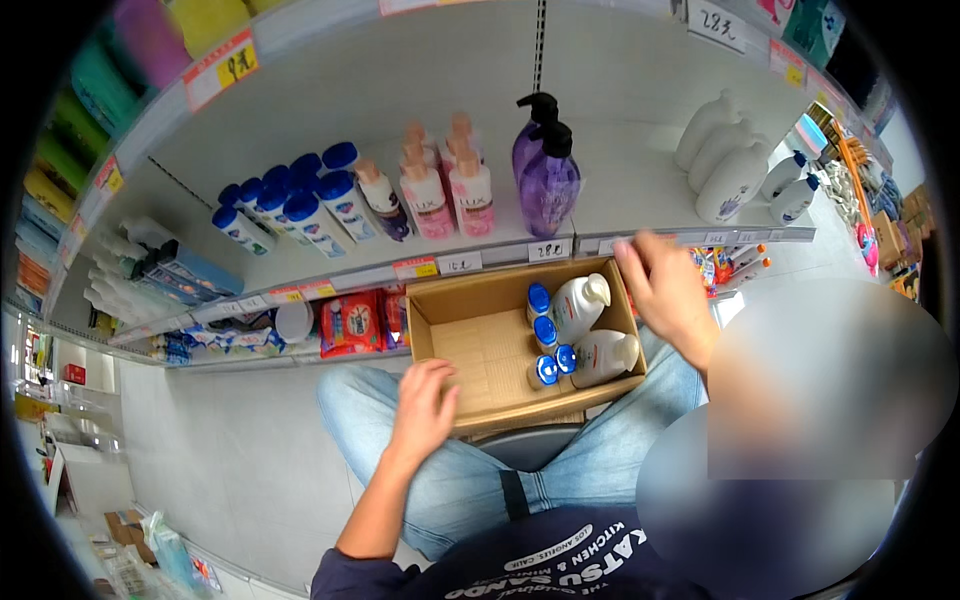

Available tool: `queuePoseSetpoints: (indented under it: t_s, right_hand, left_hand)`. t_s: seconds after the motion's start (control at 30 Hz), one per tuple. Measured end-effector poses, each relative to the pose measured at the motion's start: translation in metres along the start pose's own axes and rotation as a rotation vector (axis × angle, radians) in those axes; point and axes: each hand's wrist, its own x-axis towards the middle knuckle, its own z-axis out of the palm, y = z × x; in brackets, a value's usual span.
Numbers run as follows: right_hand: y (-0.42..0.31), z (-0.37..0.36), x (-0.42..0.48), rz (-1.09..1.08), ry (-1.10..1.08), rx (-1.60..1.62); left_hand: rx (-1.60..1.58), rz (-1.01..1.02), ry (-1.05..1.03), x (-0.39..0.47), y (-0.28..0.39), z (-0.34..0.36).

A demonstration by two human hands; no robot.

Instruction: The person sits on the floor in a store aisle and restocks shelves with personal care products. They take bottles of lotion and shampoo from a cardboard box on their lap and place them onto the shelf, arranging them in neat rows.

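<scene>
In front of me stands an open cardboard box (480,416), between my knees and against the shelf edge. Its right half holds two white pump bottles (581,307) and several small bottles with blue caps (545,330); bare cardboard shows at its left. My left hand (424,405) rests at the box's near left corner, fingers spread, nothing visible in them. Just beyond the far right corner, my right hand (667,292) is raised by the shelf's price strip, thumb apart from the fingers, with no object seen in it.
The shelf (630,165) carries blue-capped bottles (307,202), pink LUX bottles (450,195), purple pump bottles (546,180) and white bottles (731,176). Red packs (351,322) lie on the level below. A blurred patch covers the right side. Pale floor tiles (225,450) extend left.
</scene>
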Motion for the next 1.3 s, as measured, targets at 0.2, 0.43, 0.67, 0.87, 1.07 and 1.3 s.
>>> queuePoseSetpoints:
  t_s: [0.2, 0.43, 0.67, 0.87, 1.07, 1.3]
  right_hand:
    - [0.063, 0.076, -0.100, 0.232, -0.113, -0.034]
    - [0.031, 0.108, -0.100, -0.014, -0.023, 0.078]
    - [0.025, 0.136, -0.089, 0.078, -0.358, 0.160]
    - [0.031, 0.182, -0.086, 0.193, -0.847, -0.095]
    - [0.039, 0.176, -0.082, 0.070, -0.931, -0.193]
    - [0.019, 0.169, -0.067, 0.208, -1.072, -0.211]
  left_hand:
    - [0.050, -0.163, 0.059, -0.026, -0.005, -0.016]
    - [0.164, -0.094, 0.039, 0.001, 0.006, 0.026]
    - [0.148, -0.091, 0.167, -0.018, -0.018, 0.039]
    - [0.151, -0.114, 0.172, -0.014, -0.022, 0.041]
    - [0.114, -0.130, 0.202, -0.020, -0.027, 0.042]
    - [0.101, -0.120, 0.206, -0.021, -0.029, 0.041]
